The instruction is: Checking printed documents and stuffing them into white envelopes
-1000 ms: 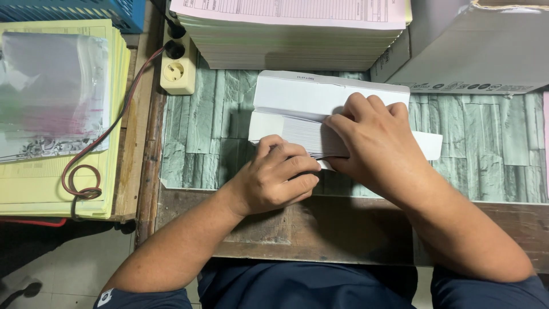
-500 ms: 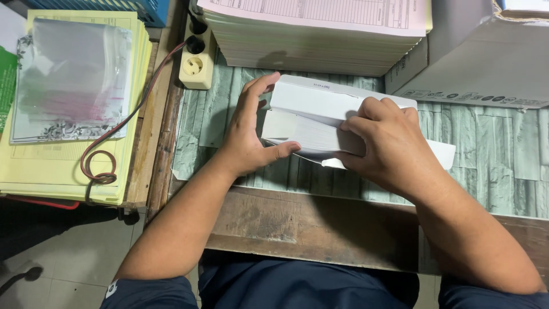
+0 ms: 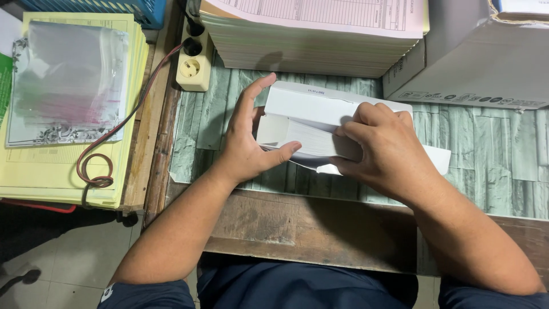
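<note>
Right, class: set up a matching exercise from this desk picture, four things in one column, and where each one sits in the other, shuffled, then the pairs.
Things:
1. power strip
2. clear plastic bag
3. cardboard box
4. white paper bundle

Places:
A. far right corner of the desk
B. between the left hand and right hand
C. on the yellow paper stack
D. at the desk's left edge, by the cable

Pairs: 1-D, 2-C, 3-A, 4-B
</note>
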